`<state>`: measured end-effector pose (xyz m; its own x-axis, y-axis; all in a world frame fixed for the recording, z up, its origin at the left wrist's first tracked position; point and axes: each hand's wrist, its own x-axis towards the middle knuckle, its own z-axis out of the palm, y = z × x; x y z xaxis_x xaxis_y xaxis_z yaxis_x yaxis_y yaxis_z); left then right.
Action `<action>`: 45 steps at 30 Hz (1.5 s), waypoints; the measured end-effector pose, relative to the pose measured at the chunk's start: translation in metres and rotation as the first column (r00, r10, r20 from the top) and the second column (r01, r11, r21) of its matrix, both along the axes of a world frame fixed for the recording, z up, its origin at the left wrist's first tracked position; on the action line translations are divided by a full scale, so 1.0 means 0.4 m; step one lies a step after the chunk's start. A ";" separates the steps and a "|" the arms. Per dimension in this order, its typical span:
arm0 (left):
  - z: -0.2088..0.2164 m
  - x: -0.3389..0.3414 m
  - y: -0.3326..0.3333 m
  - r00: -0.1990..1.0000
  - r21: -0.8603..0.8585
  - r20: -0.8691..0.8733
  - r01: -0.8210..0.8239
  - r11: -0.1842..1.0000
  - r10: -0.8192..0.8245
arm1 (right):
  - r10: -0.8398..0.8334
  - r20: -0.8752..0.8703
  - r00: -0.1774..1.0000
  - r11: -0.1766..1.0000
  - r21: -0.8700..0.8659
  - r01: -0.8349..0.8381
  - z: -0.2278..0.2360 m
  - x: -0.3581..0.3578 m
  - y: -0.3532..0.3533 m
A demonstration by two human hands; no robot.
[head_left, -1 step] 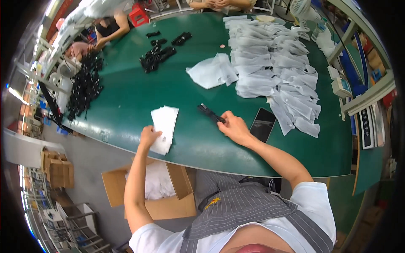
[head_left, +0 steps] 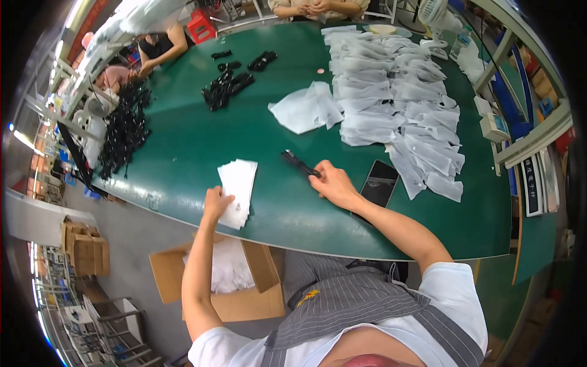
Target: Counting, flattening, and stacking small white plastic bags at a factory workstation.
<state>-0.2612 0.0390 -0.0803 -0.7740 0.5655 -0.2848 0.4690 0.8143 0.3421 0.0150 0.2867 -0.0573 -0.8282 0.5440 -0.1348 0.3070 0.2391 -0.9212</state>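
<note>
My right hand (head_left: 334, 185) is closed round one end of a bundled black cable (head_left: 296, 161), which points away to the far left over the green table. At the left, my left hand (head_left: 217, 202) grips the near left edge of a fanned stack of flat white bags (head_left: 238, 188), its thumb on top. Just right of my right hand lies a dark phone (head_left: 379, 183). Beyond the cable a loose whitish bag (head_left: 307, 109) lies flat. Several rows of filled translucent bags (head_left: 367, 98) overlap on the right side, with dark contents faintly visible.
Black cable bundles (head_left: 226, 88) lie at the far middle, and a large pile of black cables (head_left: 125, 125) at the left edge. A carton (head_left: 269, 300) with white bags stands below the table's near edge. Other people sit at the far side. A fan (head_left: 434, 30) stands far right.
My right hand and the cable have shifted slightly to the left. My left hand stays on the white stack.
</note>
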 end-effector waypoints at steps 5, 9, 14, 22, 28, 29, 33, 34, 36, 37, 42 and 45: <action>-0.010 0.091 0.061 0.982 0.245 -0.182 0.007 0.970 0.039 | -0.082 -0.260 0.962 0.962 -0.274 0.008 0.073 -0.244 0.113; 0.017 0.074 0.078 0.991 0.473 0.080 -0.133 0.871 0.108 | 0.014 -0.321 0.947 0.985 -0.160 -0.069 0.121 -0.268 0.149; 0.229 0.053 0.365 0.986 0.720 0.079 0.046 0.692 -0.147 | -0.269 -0.416 0.869 0.962 -0.151 0.226 -0.051 -0.018 0.203; 0.285 -0.090 0.949 0.897 0.834 0.350 -0.166 0.526 -0.270 | -0.317 -0.508 0.801 0.931 -0.006 0.365 -0.077 0.055 0.217; 0.161 -0.200 1.199 0.809 0.845 0.469 -0.293 0.448 -0.354 | -0.295 -0.512 0.807 0.937 0.013 0.350 -0.084 0.058 0.216; 0.133 -0.236 1.211 0.811 0.851 0.467 -0.304 0.429 -0.351 | -0.292 -0.498 0.817 0.940 0.010 0.342 -0.079 0.053 0.213; 0.080 -0.305 1.277 0.689 0.740 0.635 -0.413 0.532 -0.348 | -0.289 -0.507 0.812 0.928 0.059 0.367 -0.079 0.052 0.220; 0.067 -0.326 1.298 0.687 0.738 0.636 -0.409 0.536 -0.351 | -0.296 -0.506 0.810 0.926 0.057 0.374 -0.081 0.051 0.224; 0.047 -0.342 1.325 0.564 0.581 0.787 -0.541 0.608 -0.251 | -0.288 -0.489 0.823 0.929 0.065 0.364 -0.081 0.053 0.224; 0.038 -0.346 1.338 0.566 0.582 0.786 -0.541 0.606 -0.249 | -0.286 -0.491 0.823 0.930 0.064 0.362 -0.080 0.054 0.223; 0.049 -0.262 1.378 0.662 0.601 0.738 -0.558 0.572 -0.129 | -0.309 -0.444 0.841 0.928 0.052 0.369 -0.091 0.071 0.218; 0.071 -0.283 1.313 0.689 0.685 0.689 -0.514 0.517 -0.227 | -0.293 -0.447 0.845 0.939 0.033 0.343 -0.094 0.066 0.203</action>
